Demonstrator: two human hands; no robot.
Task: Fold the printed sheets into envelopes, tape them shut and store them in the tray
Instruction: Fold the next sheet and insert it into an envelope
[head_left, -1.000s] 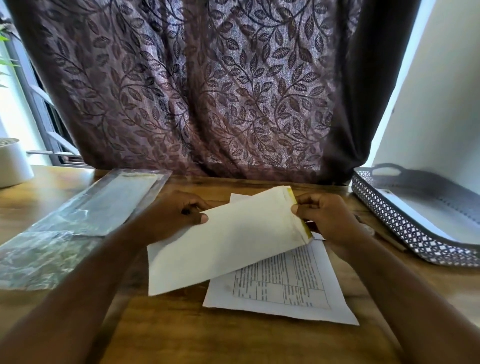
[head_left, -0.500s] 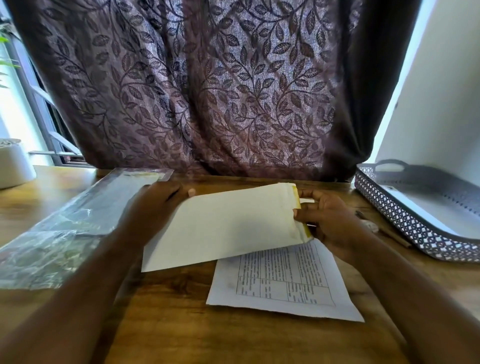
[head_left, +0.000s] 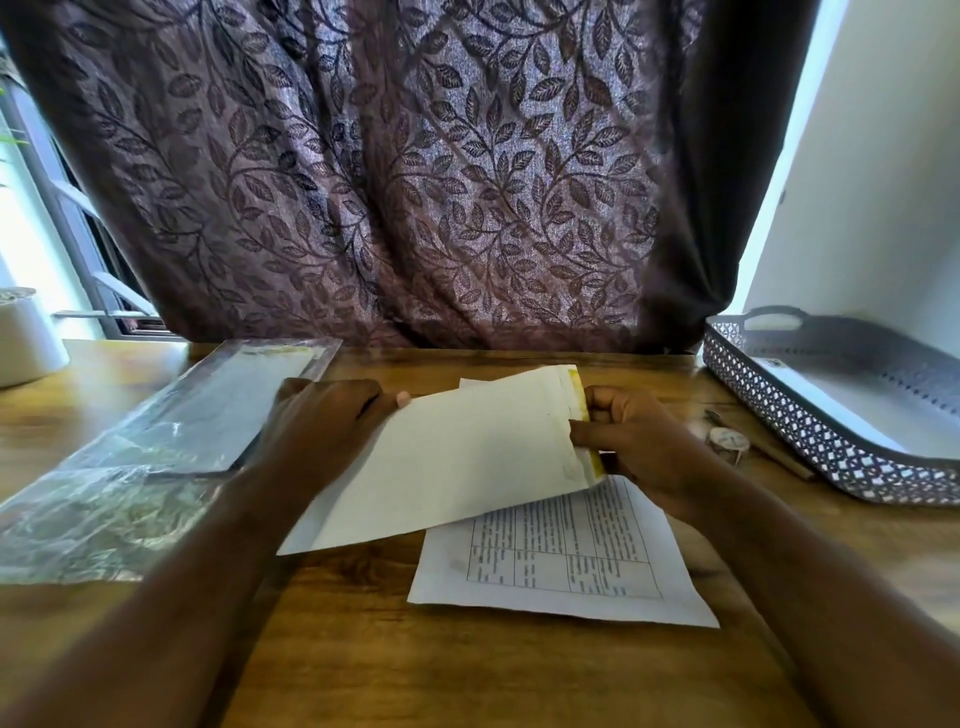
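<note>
Both hands were clamped on one white envelope (head_left: 457, 462), held above the wooden table (head_left: 467, 670). Left hand (head_left: 322, 431) gripped the envelope's left end, fingers curled over it and the thumb tip lying on its upper face. Right hand (head_left: 639, 447) pinched the opposite end between thumb and fingers, at the flap edged with a yellow strip (head_left: 582, 400). The hands stood apart, one at each end, and the envelope sat tilted, right end higher and farther from the person.

A printed sheet (head_left: 566, 561) with a ruled table lay flat on the wood beneath, its upper part covered by the envelope. The corner of another white sheet (head_left: 467, 383) showed behind the envelope's top edge.

A grey lattice-walled tray (head_left: 779, 415) stood at the right edge of the table, well apart from the envelope. A small tape roll (head_left: 727, 441) lay between the right hand and the tray. Clear plastic wrapping (head_left: 171, 431) lay to the left of the left hand. A leaf-patterned curtain (head_left: 389, 182) hung behind the table.
</note>
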